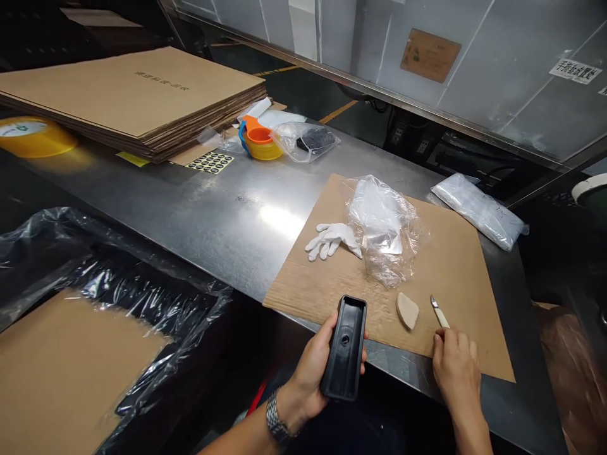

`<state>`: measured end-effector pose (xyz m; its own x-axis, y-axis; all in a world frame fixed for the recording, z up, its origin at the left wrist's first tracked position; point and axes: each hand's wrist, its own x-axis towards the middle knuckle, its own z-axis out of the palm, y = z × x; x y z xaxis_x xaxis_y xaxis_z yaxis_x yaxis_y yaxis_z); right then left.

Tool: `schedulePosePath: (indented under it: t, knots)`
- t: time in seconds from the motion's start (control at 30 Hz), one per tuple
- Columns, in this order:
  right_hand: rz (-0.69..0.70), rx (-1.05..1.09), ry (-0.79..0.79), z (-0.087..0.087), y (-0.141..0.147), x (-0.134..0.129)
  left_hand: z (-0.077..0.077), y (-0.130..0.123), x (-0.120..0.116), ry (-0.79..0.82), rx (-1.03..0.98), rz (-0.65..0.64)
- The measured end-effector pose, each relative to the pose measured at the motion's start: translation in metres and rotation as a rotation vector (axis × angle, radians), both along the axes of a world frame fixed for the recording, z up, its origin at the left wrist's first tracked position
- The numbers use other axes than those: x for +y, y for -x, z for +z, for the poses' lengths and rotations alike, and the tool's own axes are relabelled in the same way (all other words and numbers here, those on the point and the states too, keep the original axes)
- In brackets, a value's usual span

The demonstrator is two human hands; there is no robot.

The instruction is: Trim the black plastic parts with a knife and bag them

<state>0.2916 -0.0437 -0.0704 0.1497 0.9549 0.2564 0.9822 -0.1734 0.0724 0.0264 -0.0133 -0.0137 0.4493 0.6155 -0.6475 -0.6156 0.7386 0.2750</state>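
My left hand (313,363) is wrapped round a black rectangular plastic tray-like part (345,360), its hollow side facing up with a small hole in the middle. It is held just off the front edge of the table. My right hand (456,363) rests on the cardboard sheet (313,284), fingers closed on the pale handle of a small knife (441,312), blade pointing away from me. Between the hands lies a beige wedge-shaped pad (407,311). Farther back on the cardboard are a white glove (334,241) and a crumpled clear plastic bag (379,218) with white material inside.
A stack of flat cardboard (156,95) stands at the back left, beside yellow tape (38,136), a sticker sheet (211,162) and an orange-and-yellow tape dispenser (260,142). A plastic-wrapped packet (480,208) lies back right. A plastic-lined box (71,366) is at lower left.
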Motion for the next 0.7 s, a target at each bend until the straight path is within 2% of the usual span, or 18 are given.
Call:
schedulePosePath:
  t: [0.17, 0.3, 0.5, 0.6, 0.7]
  knots:
    - [-0.113, -0.044, -0.09, -0.002, -0.01, 0.002, 0.002, 0.003, 0.001, -0.054, 0.097, 0.03]
    - [-0.092, -0.068, -0.013, 0.001, -0.013, 0.009, 0.004, 0.003, 0.001, -0.092, 0.127, 0.053]
    - [-0.111, 0.039, -0.034, 0.011, 0.005, 0.003, 0.006, 0.003, 0.001, -0.126, 0.166, 0.167]
    - [-0.09, 0.275, -0.039, 0.023, 0.035, -0.013, 0.005, 0.002, 0.002, -0.189, 0.164, 0.23]
    - [-0.007, 0.816, 0.087, 0.04, 0.075, -0.031, 0.005, 0.001, 0.003, -0.208, 0.174, 0.247]
